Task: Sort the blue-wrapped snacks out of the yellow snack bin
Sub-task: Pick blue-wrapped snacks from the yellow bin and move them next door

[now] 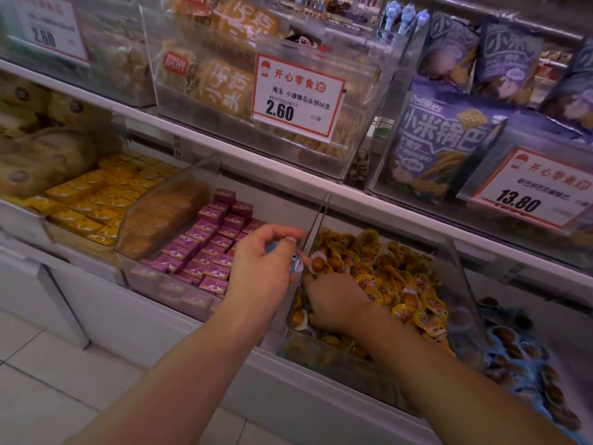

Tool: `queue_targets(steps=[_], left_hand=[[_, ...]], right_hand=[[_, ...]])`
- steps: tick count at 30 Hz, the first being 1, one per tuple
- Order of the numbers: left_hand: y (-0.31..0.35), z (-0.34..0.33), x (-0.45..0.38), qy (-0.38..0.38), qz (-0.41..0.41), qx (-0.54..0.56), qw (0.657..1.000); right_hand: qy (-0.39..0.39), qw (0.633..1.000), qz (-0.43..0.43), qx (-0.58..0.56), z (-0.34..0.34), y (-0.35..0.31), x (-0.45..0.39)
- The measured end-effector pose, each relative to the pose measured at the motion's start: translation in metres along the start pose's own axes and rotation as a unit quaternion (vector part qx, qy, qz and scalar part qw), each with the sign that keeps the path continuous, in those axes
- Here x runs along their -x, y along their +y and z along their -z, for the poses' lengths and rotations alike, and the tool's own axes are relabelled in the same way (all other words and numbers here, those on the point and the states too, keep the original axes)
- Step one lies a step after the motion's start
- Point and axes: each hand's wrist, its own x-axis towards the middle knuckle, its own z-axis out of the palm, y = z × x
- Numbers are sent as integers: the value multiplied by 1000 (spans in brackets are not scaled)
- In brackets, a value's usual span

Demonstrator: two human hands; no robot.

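Three price cards with red borders are seen on the upper shelf. The middle card (298, 97) is printed "开心零食", "海玉 小珍珠石头饼66克" and "2.60"; it is fixed to a clear plastic bin (362, 123) of tan snack bags. The right card (526, 187) reads "13.80" beneath the same red heading, and the purple bags (439, 142) behind it are marked "小米锅巴". The left card (48, 30) shows "2.60", the rest being blurred.

On the lower shelf, four clear, slanted bins are ranged side by side. Small yellow boxes (93, 200) are stacked in the first, and small magenta boxes (205, 245) in the second. The yellow snack bin (462, 284) is heaped with glossy round packs (401, 284) rimmed in yellow, each showing a brown ball; they are too many to be counted. Similar packs with blue rims (519, 348) are piled in the bin to its right.

One blue-wrapped snack (295, 263) is pinched in the curled fingers of the left hand (260, 268), just over the divider between the magenta boxes and the yellow snack bin. The right hand (337, 303) is laid palm down among the yellow packs at the bin's near left corner, its fingertips buried; whether anything is grasped cannot be told. White floor tiles (48, 364) are seen below.
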Motion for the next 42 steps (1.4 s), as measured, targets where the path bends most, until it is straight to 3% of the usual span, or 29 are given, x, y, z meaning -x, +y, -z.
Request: queue_targets(steps=[5,10,17,19,22,26,29,30,31,33,35,37,40,42], left_hand=[[0,3,-1,2,-11,0,1000],[1,3,0,-2,-20,10,1000],[3,1,0,-7,-25,14,1000],[2,-1,1,-13,-29,15,999],[-1,-7,3,-25,-43,0,999],[-13,-29,14,-88,-97,-60,990],[-24,-58,25,-153,-35,-105,982],[-26,-68,27,-171,32,-83,981],[-27,-77,27,-190,111,-39,975],[-29,-89,25,-212,225,77,948],[-33,-93,19,-214,254,106,937],[-36,-93,16,-199,260,108,939],[-39,-92,10,-190,272,115,936],[-40,-91,7,-177,258,99,945]], right_hand=[[18,999,-39,-5,-12,-1,-4],[-26,993,-19,-118,-2,10,-5],[-109,918,-7,-382,26,28,16],[-116,864,-32,-489,36,42,28],[-87,738,-70,-666,46,59,50],[-11,584,-80,-808,55,68,88],[32,491,-94,-865,54,63,113],[55,498,-109,-858,53,58,119],[85,540,-130,-827,51,53,123],[139,673,-162,-709,45,47,128],[163,764,-154,-604,41,48,129],[150,785,-131,-587,39,51,131],[148,771,-112,-609,36,53,134],[203,751,-172,-604,33,53,135]])
